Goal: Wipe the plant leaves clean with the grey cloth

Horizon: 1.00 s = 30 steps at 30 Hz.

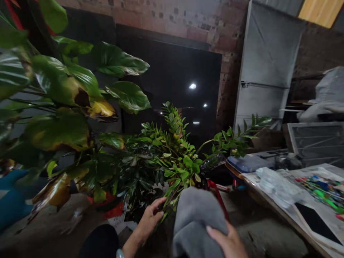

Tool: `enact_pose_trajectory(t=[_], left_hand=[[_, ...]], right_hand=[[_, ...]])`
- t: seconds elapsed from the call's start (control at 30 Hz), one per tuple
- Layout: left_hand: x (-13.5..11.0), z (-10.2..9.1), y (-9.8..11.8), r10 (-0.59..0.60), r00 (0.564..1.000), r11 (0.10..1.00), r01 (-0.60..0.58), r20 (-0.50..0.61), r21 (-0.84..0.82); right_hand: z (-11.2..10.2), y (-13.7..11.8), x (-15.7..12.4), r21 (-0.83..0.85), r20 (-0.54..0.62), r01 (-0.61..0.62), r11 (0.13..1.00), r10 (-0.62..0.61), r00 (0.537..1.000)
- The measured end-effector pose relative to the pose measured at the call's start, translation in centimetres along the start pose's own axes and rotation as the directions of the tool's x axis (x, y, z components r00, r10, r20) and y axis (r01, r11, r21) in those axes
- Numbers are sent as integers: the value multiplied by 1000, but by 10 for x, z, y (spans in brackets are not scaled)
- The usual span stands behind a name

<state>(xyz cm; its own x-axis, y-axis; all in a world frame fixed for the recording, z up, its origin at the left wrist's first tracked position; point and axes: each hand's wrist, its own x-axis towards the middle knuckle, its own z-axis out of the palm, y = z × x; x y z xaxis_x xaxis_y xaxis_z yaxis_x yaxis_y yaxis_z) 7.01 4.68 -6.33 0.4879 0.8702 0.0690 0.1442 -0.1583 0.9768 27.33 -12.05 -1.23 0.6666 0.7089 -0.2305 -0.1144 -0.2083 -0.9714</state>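
Note:
My right hand grips a folded grey cloth, its thumb pressed on top. The cloth hangs in front of the lower part of a leafy green potted plant and hides some of it. Near the plant's lowest leaves is my left hand, with the index finger and thumb apart. Its fingertips reach the edge of the foliage; whether they touch a leaf I cannot tell. The plant's pot is mostly hidden.
A large-leaved plant with yellowed, browned leaves fills the left. On the right, a table bears a phone, a plastic bag and small colourful pieces. Dark panels lean against a brick wall behind.

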Motion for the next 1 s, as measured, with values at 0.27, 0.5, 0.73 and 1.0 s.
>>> enact_pose_trajectory(t=[0.27,0.5,0.73,1.0], left_hand=[[0,6,3,31,999,999,-32,-16,-29],[5,-2,25,228,952,958,-181,-206,223],[19,-1,92,267,960,922,-230,-82,312],[0,19,52,109,994,957,-101,-13,273]], right_hand=[[4,-67,33,-1,-341,185,983,-174,924],[58,4,14,233,27,10,972,-17,1000],[62,19,13,271,109,-31,962,1,994],[46,13,10,452,250,-385,805,300,921]])
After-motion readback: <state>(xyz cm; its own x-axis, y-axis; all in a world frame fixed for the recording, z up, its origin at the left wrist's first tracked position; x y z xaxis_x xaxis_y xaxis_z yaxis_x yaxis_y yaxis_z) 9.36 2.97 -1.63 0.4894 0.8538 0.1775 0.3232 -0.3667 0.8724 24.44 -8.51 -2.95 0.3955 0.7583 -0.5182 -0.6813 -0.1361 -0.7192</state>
